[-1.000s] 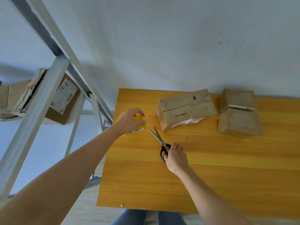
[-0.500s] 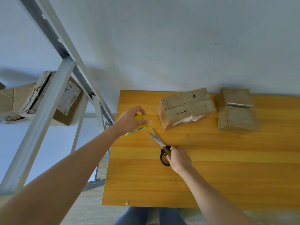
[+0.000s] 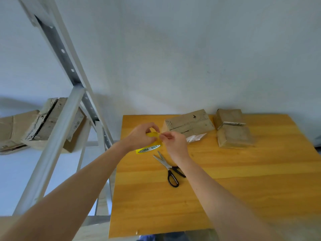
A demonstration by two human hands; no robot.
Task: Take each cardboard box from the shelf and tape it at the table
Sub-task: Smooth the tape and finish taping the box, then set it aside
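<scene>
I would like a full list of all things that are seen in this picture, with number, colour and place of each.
Table: one, orange-yellow wood, right half.
Shelf: one, grey metal, left.
Shelf boxes: at least two, brown, on shelf.
Table boxes: three, brown, table's far side.
Scissors: one pair, black handles, lying on table.
Tape roll: one, yellow, in both hands.
Left hand: grips tape roll.
Right hand: pinches tape roll's edge.

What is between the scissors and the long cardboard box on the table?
In the head view, the right hand, pinching at the yellow tape roll, lies between them.
</scene>
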